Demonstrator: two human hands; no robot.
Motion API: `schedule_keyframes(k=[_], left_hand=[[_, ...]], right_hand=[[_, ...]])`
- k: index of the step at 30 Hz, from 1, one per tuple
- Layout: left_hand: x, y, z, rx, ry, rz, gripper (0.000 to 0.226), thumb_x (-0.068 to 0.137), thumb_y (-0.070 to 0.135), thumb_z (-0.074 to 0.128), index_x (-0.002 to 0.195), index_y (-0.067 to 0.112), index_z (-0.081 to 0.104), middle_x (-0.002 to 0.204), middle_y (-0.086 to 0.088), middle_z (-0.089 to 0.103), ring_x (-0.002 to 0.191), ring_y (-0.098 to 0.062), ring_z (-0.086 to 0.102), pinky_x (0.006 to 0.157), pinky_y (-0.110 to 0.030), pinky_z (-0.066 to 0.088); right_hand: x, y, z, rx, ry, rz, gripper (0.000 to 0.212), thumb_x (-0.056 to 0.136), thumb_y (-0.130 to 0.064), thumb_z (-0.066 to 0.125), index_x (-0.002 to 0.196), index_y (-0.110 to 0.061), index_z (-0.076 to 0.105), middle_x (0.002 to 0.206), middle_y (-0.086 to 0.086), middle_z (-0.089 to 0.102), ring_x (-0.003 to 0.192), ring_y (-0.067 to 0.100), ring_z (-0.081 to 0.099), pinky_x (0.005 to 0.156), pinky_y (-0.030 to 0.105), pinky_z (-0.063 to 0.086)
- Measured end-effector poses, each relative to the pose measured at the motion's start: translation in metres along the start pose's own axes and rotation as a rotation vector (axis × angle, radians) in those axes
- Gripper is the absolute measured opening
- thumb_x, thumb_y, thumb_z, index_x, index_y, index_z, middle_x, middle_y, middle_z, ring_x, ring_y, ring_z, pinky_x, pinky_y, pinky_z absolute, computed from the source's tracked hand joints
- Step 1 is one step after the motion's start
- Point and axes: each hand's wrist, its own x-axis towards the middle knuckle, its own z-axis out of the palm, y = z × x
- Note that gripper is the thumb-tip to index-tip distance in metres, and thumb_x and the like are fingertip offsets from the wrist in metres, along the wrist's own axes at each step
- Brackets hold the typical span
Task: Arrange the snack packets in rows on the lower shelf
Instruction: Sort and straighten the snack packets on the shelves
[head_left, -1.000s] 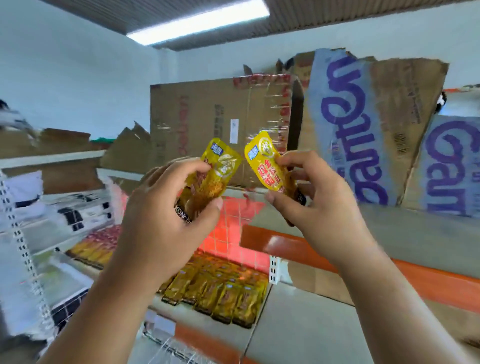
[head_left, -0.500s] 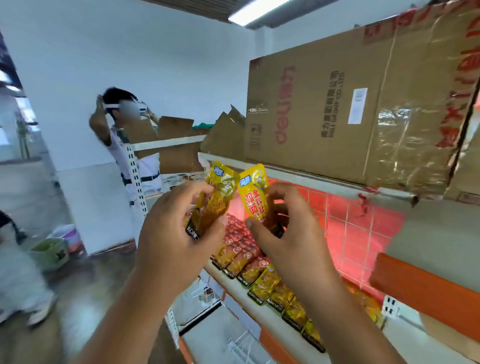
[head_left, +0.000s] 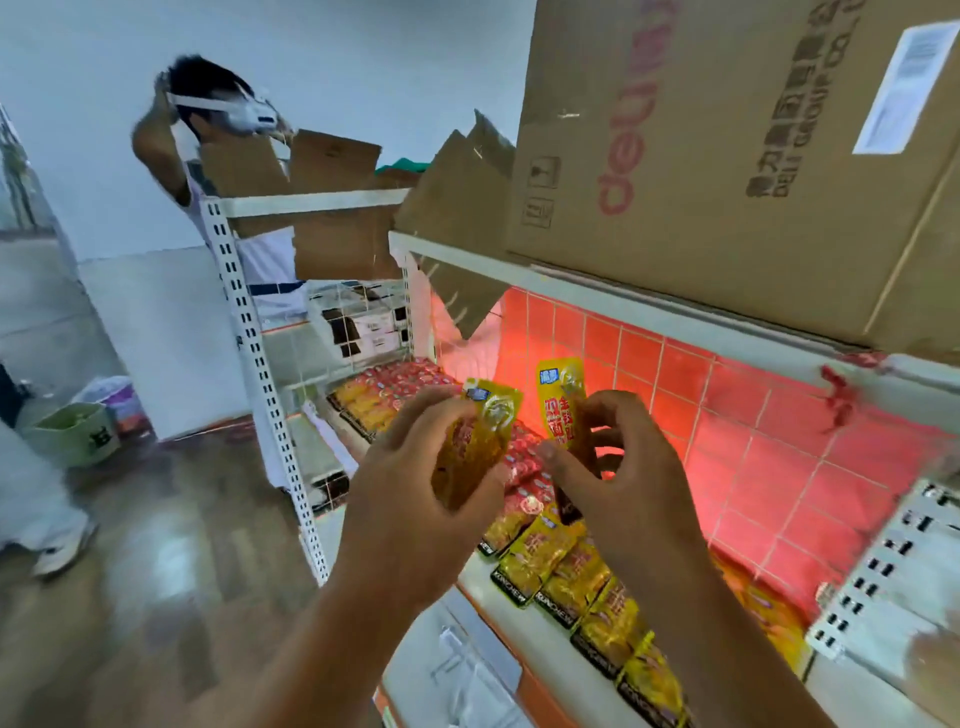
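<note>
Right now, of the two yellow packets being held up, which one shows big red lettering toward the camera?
The packet in the right hand, the yellow packet. The left hand's packet shows no red lettering, only a golden, see-through face.

Two yellow snack packets stand upright above yellow and red packet rows on the lower shelf.

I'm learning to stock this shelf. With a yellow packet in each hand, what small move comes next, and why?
Probably lower the right hand and lay its yellow packet at the end of the yellow row on the lower shelf. Both hands hover above the shelf, the left hand holding its own packet, and the row below lies flat, side by side.
</note>
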Motion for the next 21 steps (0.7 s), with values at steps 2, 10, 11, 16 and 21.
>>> schedule_keyframes(k=[2,10,11,16,21], left_hand=[[0.009,-0.02,0.022,0.005,-0.059,0.016,0.051,0.08,0.057,0.064,0.126,0.037,0.061,0.139,0.026,0.05,0.111,-0.004,0.06,0.092,-0.014,0.045],[0.032,-0.106,0.116,-0.029,-0.362,0.169,0.05,0.08,0.051,0.063,0.125,0.029,0.063,0.137,0.009,0.059,0.111,-0.019,0.059,0.09,-0.035,0.051],[0.03,-0.116,0.127,-0.016,-0.395,0.213,0.049,0.08,0.05,0.063,0.125,0.028,0.063,0.135,0.007,0.061,0.108,-0.021,0.06,0.088,-0.036,0.052],[0.012,-0.144,0.173,-0.066,-0.532,0.385,0.05,0.08,0.049,0.066,0.126,0.03,0.058,0.128,0.007,0.063,0.098,-0.02,0.059,0.08,-0.033,0.049],[-0.009,-0.153,0.208,-0.096,-0.716,0.422,0.049,0.076,0.049,0.07,0.12,0.028,0.061,0.119,0.006,0.063,0.089,-0.023,0.064,0.072,-0.037,0.053]], right_hand=[[0.008,0.02,0.005,-0.072,0.022,0.05,0.034,0.08,-0.052,0.076,0.103,-0.042,0.054,0.098,-0.017,0.06,0.079,0.014,0.065,0.064,0.044,0.058],[0.023,0.1,0.026,-0.42,0.15,0.31,0.036,0.08,-0.057,0.074,0.093,-0.034,0.05,0.092,-0.012,0.059,0.079,0.012,0.06,0.066,0.037,0.052],[0.02,0.107,0.027,-0.478,0.171,0.341,0.036,0.079,-0.056,0.075,0.092,-0.032,0.05,0.09,-0.012,0.058,0.078,0.011,0.058,0.065,0.033,0.048],[-0.017,0.138,0.034,-0.741,0.213,0.495,0.041,0.074,-0.062,0.074,0.087,-0.032,0.049,0.085,-0.013,0.054,0.071,0.012,0.053,0.062,0.029,0.037],[-0.061,0.151,0.046,-0.924,0.224,0.72,0.051,0.076,-0.066,0.073,0.111,-0.031,0.06,0.101,-0.009,0.055,0.086,0.018,0.065,0.064,0.027,0.039]])
